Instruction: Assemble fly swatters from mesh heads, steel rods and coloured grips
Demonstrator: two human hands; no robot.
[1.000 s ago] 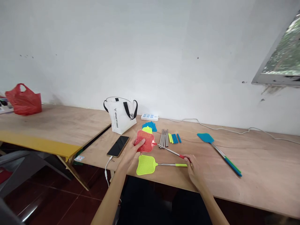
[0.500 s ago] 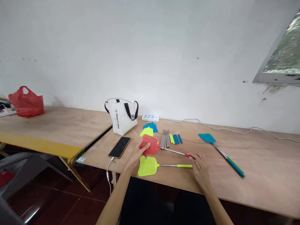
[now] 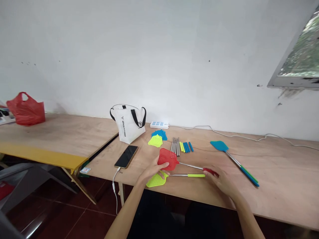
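Nearest: L hand [image 3: 152, 171] pinches the edge of the red swatter [image 3: 168, 159] head, thumb on top, fingers under, closed on it. R hand [image 3: 222, 181] is curled round the red grip at the other end, tip of the grip sticking out past the fingers. Swatter is held low over the table [image 3: 274, 189], front-centre, its head now overlapping the head of the yellow swatter [image 3: 156, 180], which lies flat w/ handle pointing right.

Vs 0.5 s ago: red swatter has come nearer and to the right, away from the loose heads; R hand also further right. Yellow swatter hasn't moved.

Left of that, a phone [image 3: 126, 156] w/ cable. Further back: loose yellow head [image 3: 155, 141], blue head [image 3: 159, 133], metal rods [image 3: 175, 146], coloured grips [image 3: 186, 147]. Blue swatter [image 3: 233, 159] lies well apart, to the right. Behind: white bag [image 3: 128, 123], power strip [image 3: 159, 124] by the wall. Far left, red plastic bag [image 3: 26, 109] on the next table.
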